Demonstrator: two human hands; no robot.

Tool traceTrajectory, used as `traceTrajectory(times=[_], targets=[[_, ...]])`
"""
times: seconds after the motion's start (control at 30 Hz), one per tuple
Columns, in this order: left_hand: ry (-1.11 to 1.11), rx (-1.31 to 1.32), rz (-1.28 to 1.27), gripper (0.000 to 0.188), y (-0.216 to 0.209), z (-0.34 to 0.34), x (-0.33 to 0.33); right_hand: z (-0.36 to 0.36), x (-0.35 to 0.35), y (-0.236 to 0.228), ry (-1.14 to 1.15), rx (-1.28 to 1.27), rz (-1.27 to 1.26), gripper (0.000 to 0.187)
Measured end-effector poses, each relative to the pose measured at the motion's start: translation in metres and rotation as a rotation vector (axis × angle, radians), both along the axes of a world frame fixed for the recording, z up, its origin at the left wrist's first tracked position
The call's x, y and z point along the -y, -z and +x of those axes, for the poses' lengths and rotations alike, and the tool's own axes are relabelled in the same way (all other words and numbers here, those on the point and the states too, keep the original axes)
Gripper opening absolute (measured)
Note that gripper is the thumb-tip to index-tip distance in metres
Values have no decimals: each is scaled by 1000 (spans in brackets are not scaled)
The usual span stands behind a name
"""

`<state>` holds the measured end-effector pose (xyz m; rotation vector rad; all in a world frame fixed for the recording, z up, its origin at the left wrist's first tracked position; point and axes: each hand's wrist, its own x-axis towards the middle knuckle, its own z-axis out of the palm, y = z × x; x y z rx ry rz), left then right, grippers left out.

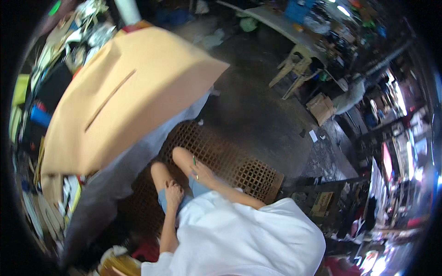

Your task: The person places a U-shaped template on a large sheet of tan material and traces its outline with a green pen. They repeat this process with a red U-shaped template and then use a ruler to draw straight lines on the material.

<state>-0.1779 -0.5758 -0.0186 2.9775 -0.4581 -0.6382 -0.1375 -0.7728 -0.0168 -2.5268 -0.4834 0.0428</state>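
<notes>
My left hand (173, 192) rests on my left thigh by the hem of my blue shorts, fingers bent and a little apart, holding nothing. On my other thigh, my right hand (202, 174) is closed around a thin green pen-like thing (194, 160), whose tip sticks out past the fingers. In front of me to the left lies a large tan sheet (147, 87), its near edge hanging in a curve. A narrow dark brown line (110, 100) crosses it; whether a stick or a slit, I cannot tell. Grey sheeting (124, 177) hangs beneath its near edge.
A rusty grating (202, 142) lies under my legs. Scraps and bags (92, 34) crowd the far left. Farther right stand a cream plastic chair (297, 69), a long table (271, 20) and a cardboard box (321, 109). Cluttered shelves line the right side.
</notes>
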Motion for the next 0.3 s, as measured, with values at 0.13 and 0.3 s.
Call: traceTrajectory(times=[0.13, 0.3], targets=[[-139, 343, -560, 21, 8, 18, 11, 9, 5, 6, 51, 59, -6, 57], [-101, -84, -150, 19, 17, 26, 8, 17, 5, 5, 10, -102, -89, 52]])
